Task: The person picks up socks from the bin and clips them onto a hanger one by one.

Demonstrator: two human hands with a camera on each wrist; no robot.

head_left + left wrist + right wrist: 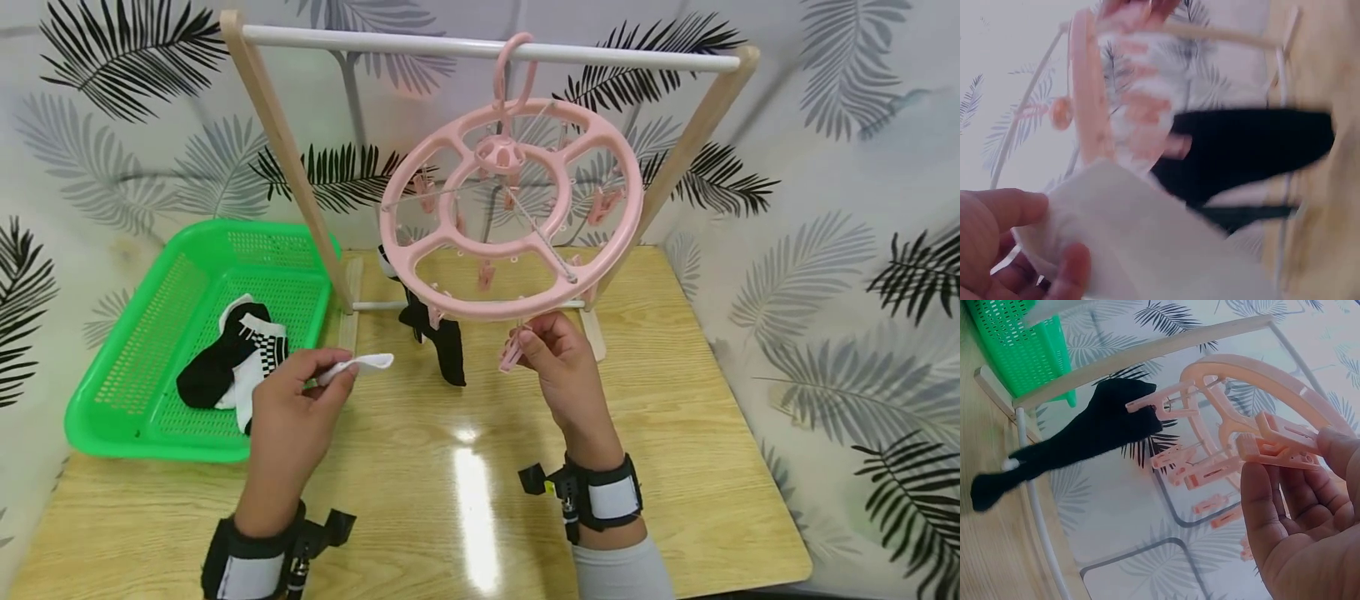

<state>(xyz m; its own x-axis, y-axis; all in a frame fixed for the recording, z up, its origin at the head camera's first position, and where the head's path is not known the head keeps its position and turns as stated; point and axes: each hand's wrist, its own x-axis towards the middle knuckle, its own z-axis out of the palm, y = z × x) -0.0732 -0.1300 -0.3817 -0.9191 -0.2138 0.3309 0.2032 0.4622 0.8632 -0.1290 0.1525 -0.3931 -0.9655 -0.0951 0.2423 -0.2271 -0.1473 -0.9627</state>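
My left hand [300, 396] pinches a white sock [367, 362] between thumb and fingers. The sock [1141, 231] spreads flat across the left wrist view. Below the front rim of the round pink hanger [491, 310], my right hand [562, 358] grips a pink clothespin [512, 353]. In the right wrist view, thumb and fingers squeeze this clothespin [1291, 430], and its ends look parted. A black sock [1094, 428] hangs from another pink clip [1175, 403] on the hanger. The left hand is apart from the hanger.
The hanger's hook [504, 71] goes over the white bar [390, 42] of a wooden-legged rack [281, 142]. More clothespins [486, 273] dangle below the ring. On the left stands a green basket [112, 408] with black and white socks [213, 367] on the wooden table [390, 500].
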